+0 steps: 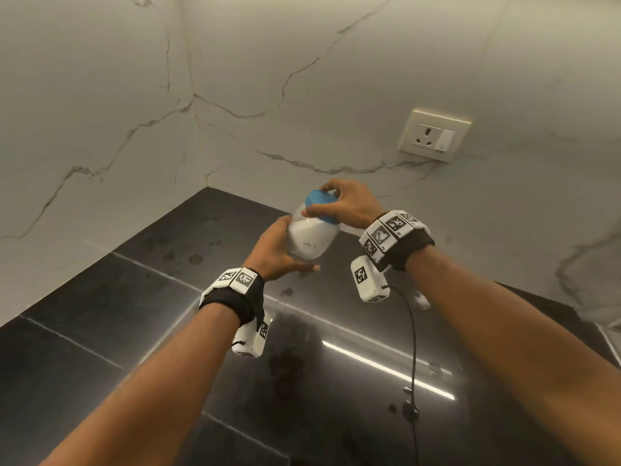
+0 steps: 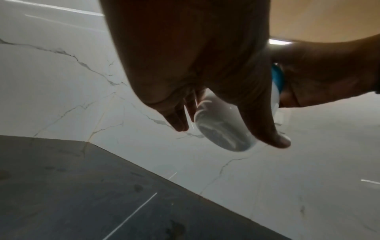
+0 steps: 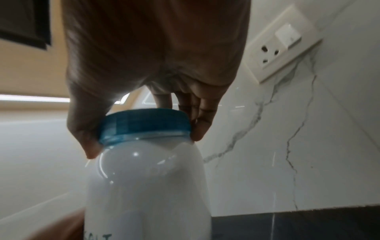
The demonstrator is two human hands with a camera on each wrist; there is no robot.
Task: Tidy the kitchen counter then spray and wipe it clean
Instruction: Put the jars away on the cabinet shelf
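A clear jar (image 1: 311, 238) full of white salt, hand-lettered "SALT", is held in the air above the black counter (image 1: 100, 331), tilted toward the back wall. My left hand (image 1: 279, 250) grips the jar's body from below and the left; its round base (image 2: 222, 133) shows between thumb and fingers in the left wrist view. My right hand (image 1: 346, 203) grips the blue lid (image 1: 321, 206) from above, thumb on one side and fingers on the other. In the right wrist view the lid (image 3: 144, 126) sits on the jar (image 3: 148, 186), fingers (image 3: 197, 125) curled round its rim.
The glossy black counter carries dried spots and a dark stain (image 1: 285, 368) near the front. White marble walls meet in a corner (image 1: 205, 186) behind. A socket plate (image 1: 433, 134) is on the right wall. A black cable (image 1: 413, 348) hangs from my right wrist unit.
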